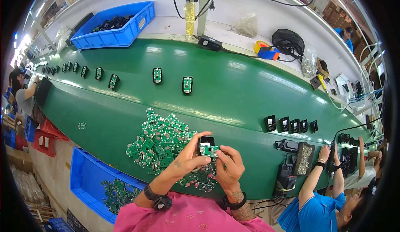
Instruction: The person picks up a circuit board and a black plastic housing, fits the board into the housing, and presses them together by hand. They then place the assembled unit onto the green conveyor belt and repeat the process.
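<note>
Close in front of me, my left hand (183, 162) grips a small black plastic housing (207, 140) by its sides, thumb below and fingers above. My right hand (230, 166) pinches the right end of a green circuit board (209, 150), which lies over the lower part of the housing's opening. Whether the board is seated inside cannot be made out. Beneath and left of my hands spreads a heap of loose green circuit boards (156, 140). Farther off on the green work surface stand a housing with a board in it (187, 85) and another filled housing (157, 75).
More filled housings (99, 73) trail off leftward; several black housings (270, 123) line up at right. A blue bin (146, 14) of black parts sits at the back, another blue bin (79, 175) with boards lower left. A co-worker in blue (318, 209) works beside black devices at right.
</note>
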Action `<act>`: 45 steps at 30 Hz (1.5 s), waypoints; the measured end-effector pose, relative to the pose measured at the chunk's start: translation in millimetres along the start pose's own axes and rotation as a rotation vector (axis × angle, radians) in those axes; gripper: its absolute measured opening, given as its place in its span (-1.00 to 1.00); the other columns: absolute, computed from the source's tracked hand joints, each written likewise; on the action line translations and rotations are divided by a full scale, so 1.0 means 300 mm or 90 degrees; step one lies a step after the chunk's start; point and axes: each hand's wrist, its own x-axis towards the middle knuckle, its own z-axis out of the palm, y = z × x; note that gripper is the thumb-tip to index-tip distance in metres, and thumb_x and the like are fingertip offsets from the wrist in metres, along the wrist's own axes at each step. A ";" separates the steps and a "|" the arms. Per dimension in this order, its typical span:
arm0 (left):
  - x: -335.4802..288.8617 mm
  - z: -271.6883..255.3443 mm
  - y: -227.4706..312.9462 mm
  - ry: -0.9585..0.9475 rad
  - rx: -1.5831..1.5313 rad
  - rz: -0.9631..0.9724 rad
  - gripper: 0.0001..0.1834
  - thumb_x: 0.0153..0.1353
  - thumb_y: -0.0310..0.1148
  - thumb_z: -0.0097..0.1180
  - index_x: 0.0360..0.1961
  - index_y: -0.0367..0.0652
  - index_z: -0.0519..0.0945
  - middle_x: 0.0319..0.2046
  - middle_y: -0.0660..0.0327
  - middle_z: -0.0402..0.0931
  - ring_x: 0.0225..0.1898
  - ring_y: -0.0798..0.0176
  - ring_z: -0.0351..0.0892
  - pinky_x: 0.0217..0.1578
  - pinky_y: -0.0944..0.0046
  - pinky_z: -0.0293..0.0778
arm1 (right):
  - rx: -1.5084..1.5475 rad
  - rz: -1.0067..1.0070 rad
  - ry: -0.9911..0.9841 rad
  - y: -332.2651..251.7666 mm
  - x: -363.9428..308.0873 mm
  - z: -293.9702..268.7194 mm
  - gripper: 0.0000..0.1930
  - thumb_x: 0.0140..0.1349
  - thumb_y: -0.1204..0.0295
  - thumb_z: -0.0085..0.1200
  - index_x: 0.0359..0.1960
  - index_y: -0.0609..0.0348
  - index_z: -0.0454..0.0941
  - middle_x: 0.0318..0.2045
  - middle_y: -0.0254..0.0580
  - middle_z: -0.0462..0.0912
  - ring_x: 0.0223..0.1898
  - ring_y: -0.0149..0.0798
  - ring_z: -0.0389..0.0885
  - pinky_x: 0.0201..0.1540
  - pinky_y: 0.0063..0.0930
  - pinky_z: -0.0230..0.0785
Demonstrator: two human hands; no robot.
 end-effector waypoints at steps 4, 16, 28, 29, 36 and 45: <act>-0.004 0.007 0.011 0.006 -0.157 -0.073 -0.29 0.19 -0.51 -0.03 0.40 -0.04 0.12 -0.24 0.22 0.42 -0.46 0.39 0.44 -0.52 0.45 0.34 | -0.042 -0.115 -0.019 0.022 0.005 -0.001 -0.71 0.02 0.77 0.16 -0.21 0.24 0.67 -0.14 -0.01 0.64 -0.23 -0.09 0.67 -0.17 -0.35 0.55; 0.001 0.040 -0.015 0.062 0.138 0.010 -0.42 0.20 -0.55 -0.15 0.27 -0.02 0.15 -0.33 0.24 0.37 -0.56 0.49 0.31 -0.61 0.46 0.23 | 0.093 0.144 -0.113 -0.057 0.059 -0.052 -0.81 0.15 0.62 0.21 -0.19 0.25 0.70 -0.27 -0.10 0.61 -0.41 -0.35 0.60 -0.38 -0.54 0.47; -0.023 0.011 -0.071 0.013 0.104 0.070 -0.44 0.22 -0.55 -0.16 0.28 -0.15 0.11 -0.26 0.11 0.42 -0.33 0.29 0.45 -0.32 0.29 0.37 | 0.284 0.278 -0.155 -0.103 0.049 0.001 -0.90 0.31 0.59 0.10 -0.22 0.35 0.63 -0.41 -0.19 0.59 -0.56 -0.43 0.55 -0.51 -0.59 0.37; -0.029 0.013 -0.062 0.026 0.174 0.093 -0.43 0.22 -0.52 -0.13 0.27 -0.19 0.11 -0.20 0.02 0.44 -0.22 0.17 0.51 -0.15 0.19 0.46 | 0.237 0.283 -0.151 -0.110 0.052 0.002 -0.92 0.30 0.58 0.09 -0.26 0.34 0.62 -0.42 -0.17 0.59 -0.55 -0.38 0.56 -0.50 -0.54 0.38; -0.084 -0.005 -0.020 0.118 0.341 0.200 -0.44 0.27 -0.54 -0.11 0.29 -0.24 0.09 -0.03 -0.05 0.33 -0.09 0.08 0.42 -0.03 0.14 0.38 | -0.033 0.113 -0.144 -0.155 0.077 0.002 -0.95 0.25 0.54 0.12 -0.35 0.27 0.58 -0.49 -0.09 0.54 -0.49 -0.12 0.55 -0.44 -0.32 0.35; -0.114 -0.014 0.042 -0.004 0.449 0.255 -0.43 0.24 -0.58 -0.08 0.28 -0.26 0.13 0.06 -0.13 0.28 0.06 -0.13 0.41 0.12 0.05 0.35 | 0.088 0.190 -0.354 -0.162 0.135 -0.059 -0.92 0.13 0.54 0.19 -0.45 0.32 0.58 -0.61 -0.21 0.52 -0.63 -0.40 0.41 -0.55 -0.50 0.20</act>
